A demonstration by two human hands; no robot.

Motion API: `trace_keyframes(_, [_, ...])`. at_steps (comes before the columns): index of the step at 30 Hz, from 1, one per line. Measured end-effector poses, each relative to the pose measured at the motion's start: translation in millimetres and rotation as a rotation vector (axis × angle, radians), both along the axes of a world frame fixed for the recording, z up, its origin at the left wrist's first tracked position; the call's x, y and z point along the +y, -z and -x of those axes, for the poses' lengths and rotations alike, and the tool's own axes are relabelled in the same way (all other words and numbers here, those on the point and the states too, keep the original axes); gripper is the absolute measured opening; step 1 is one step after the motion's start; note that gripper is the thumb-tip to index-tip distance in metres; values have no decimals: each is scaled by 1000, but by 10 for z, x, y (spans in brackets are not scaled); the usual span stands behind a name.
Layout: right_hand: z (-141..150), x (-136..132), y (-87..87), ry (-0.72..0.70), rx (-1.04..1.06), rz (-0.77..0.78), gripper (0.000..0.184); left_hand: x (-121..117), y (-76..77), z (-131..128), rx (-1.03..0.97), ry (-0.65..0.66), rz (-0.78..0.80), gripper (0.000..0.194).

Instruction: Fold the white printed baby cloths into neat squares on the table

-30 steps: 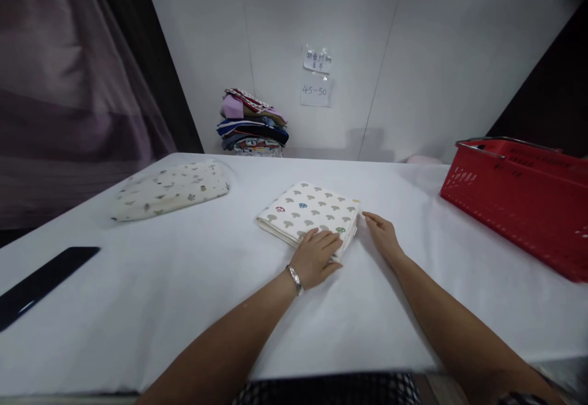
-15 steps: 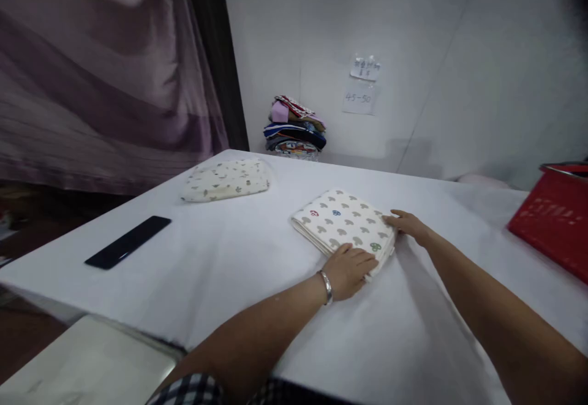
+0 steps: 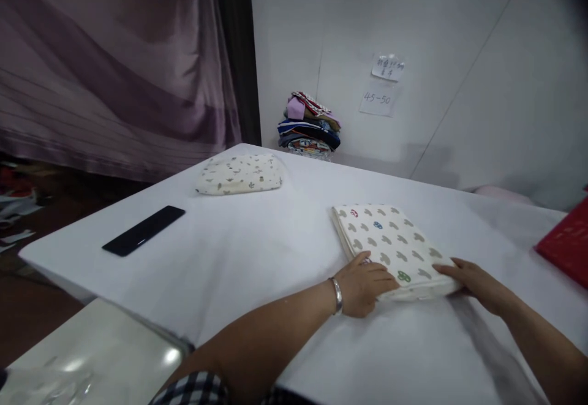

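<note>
Head view, and we're right on the folded cloth, cream with mushroom prints, lying on the white desk toward its near side, right of centre! Right hand has its grip closed on the near right corner, some fingers lost underneath. Left hand, silver bracelet at the wrist, covers the near left edge; its thumb is hidden, so whether that grip is pinching or just pressing, I can't tell. Behind that arm, a checked sleeve gets chopped by the bottom edge.

Out left on the desk: a black slab, and beyond it a second printed cloth, its folds hard to read. Far right, a red basket, mostly cut off! Past the desk, a clothes stack, its base hidden, and two wall notes: the lower says 45-50, the upper is too blurry.
</note>
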State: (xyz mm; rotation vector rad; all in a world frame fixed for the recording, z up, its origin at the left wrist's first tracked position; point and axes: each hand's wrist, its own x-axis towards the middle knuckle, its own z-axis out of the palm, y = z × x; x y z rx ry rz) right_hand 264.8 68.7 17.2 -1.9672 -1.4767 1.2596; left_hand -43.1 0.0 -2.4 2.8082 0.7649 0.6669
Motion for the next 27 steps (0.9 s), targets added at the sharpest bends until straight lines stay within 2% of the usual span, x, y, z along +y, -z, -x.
trace_keyframes(3, [-113, -150, -44, -57, -156, 29, 46, -14, 13, -7, -45, 29, 7, 59])
trace_keyframes(6, [3, -84, -135, -134, -501, -214, 54, -31, 22, -32, -94, 28, 22, 56])
trace_keyframes(7, [101, -38, -169, -183, -558, -330, 56, -37, 26, -44, -111, 27, 25, 53])
trace_keyframes(9, [380, 64, -229, -342, -516, -530, 55, -50, 36, -68, -129, 32, 32, 51])
trace_keyframes(12, [937, 241, -276, -552, -407, -690, 57, -68, 52, -96, -119, 41, 31, 59])
trace_keyframes(16, [1639, 573, -200, -806, -467, -710, 60, -89, 55, -106, -84, 38, 40, 63])
trace_keyframes(19, [1951, 814, -42, -843, -559, -667, 60, -102, 38, -109, -66, 22, 65, 64])
trace_keyframes(23, [2061, 955, 117, -840, -619, -635, 61, -104, 1, -110, -40, -5, 78, 64])
trace_keyframes(27, [2038, 932, 91, -858, -639, -597, 63, -95, -14, -105, -25, 12, 69, 61])
